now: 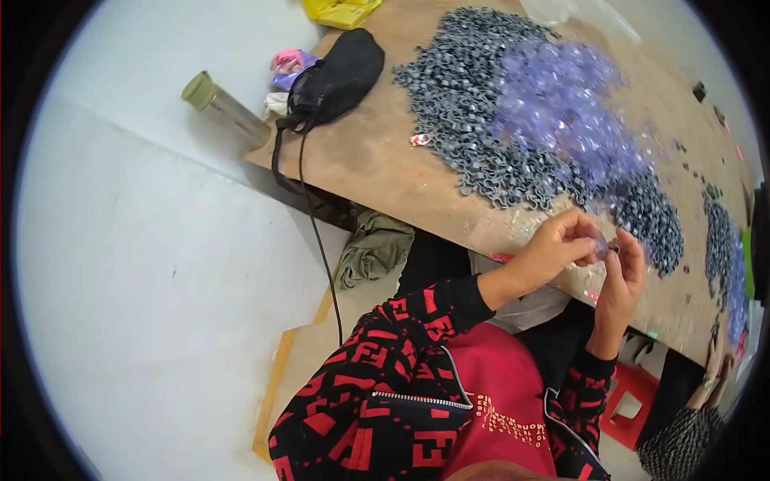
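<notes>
Over the table's near edge my two hands meet, fingertips almost touching. My left hand (563, 242) is closed, pinching a small clear purple plastic piece (601, 247). Between the thumb and fingers of my right hand (623, 276) sits a small dark grey clip (615, 249), mostly covered by the fingertips. Just beyond them lies a heap of curved grey plastic clips (457, 104). A pile of clear purple plastic pieces (561, 96) rests on top of that heap.
A black bag (353, 72) with a cord lies at the table's (361, 152) left end, near a capped clear tube (228, 108). A red stool (630, 409) stands below at right. Another person's hands (710, 373) are at the far right, near more clips (716, 240).
</notes>
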Demonstrator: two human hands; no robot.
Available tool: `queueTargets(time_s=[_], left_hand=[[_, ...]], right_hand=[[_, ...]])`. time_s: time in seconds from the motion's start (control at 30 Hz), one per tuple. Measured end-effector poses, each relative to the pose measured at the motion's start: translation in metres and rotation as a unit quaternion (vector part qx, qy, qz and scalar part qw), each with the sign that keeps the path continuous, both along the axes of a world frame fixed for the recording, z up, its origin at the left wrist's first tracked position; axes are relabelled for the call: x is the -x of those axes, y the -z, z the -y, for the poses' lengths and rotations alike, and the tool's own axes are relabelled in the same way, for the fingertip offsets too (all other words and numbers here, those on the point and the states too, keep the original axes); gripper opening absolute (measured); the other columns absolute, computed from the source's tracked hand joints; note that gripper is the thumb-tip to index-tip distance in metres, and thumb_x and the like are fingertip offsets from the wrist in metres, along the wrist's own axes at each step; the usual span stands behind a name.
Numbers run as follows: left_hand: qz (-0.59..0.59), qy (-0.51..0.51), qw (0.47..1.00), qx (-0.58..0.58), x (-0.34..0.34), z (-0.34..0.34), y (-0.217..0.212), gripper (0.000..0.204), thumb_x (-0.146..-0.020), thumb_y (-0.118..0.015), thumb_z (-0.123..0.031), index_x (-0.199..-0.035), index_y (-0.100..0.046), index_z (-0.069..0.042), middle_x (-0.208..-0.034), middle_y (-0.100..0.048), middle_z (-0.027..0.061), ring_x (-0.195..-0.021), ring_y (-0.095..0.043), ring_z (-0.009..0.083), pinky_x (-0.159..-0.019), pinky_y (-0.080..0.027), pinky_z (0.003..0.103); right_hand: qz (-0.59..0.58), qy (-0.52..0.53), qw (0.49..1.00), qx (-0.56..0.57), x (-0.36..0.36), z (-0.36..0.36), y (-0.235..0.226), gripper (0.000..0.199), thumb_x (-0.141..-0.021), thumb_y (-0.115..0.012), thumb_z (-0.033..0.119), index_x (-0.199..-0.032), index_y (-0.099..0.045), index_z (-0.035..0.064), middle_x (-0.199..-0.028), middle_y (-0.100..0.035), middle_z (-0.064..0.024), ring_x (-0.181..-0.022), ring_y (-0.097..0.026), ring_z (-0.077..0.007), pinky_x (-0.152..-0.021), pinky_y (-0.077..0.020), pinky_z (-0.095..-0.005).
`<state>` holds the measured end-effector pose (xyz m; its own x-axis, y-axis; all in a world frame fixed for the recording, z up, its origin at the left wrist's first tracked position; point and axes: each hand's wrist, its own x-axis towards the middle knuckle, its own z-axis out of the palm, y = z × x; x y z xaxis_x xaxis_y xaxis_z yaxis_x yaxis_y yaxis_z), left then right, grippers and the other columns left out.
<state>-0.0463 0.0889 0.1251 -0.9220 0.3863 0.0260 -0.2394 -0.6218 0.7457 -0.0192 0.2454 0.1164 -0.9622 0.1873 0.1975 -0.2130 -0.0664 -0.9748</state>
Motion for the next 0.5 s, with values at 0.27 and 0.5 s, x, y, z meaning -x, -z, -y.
queueTargets(time_s=[0.27,0.5], left_hand=[[-0.111,-0.062,0.989,0.069,0.010,0.011,0.010,0.009,-0.083,-0.057,-0.004,-0.091,-0.054,-0.002,-0.081,-0.057,0.0003,-0.075,-0.054,0.0067,-0.066,-0.046,0.023],[-0.406,-0.229,0.820,0.332,0.009,0.025,-0.002,0.014,-0.071,-0.060,-0.006,-0.084,-0.055,-0.004,-0.075,-0.055,0.0111,-0.068,-0.056,0.0287,-0.060,-0.046,0.035]], right_hand=[[-0.007,-0.029,0.999,-0.024,0.003,0.007,-0.001,0.031,-0.083,-0.055,-0.001,-0.113,-0.052,0.0003,-0.106,-0.055,-0.0046,-0.091,-0.052,-0.0099,-0.075,-0.0418,-0.0222],[-0.024,-0.091,0.991,-0.095,0.003,0.009,-0.002,0.027,-0.084,-0.055,0.001,-0.112,-0.053,-0.0009,-0.103,-0.056,-0.0037,-0.089,-0.052,-0.0098,-0.072,-0.0418,-0.0218]])
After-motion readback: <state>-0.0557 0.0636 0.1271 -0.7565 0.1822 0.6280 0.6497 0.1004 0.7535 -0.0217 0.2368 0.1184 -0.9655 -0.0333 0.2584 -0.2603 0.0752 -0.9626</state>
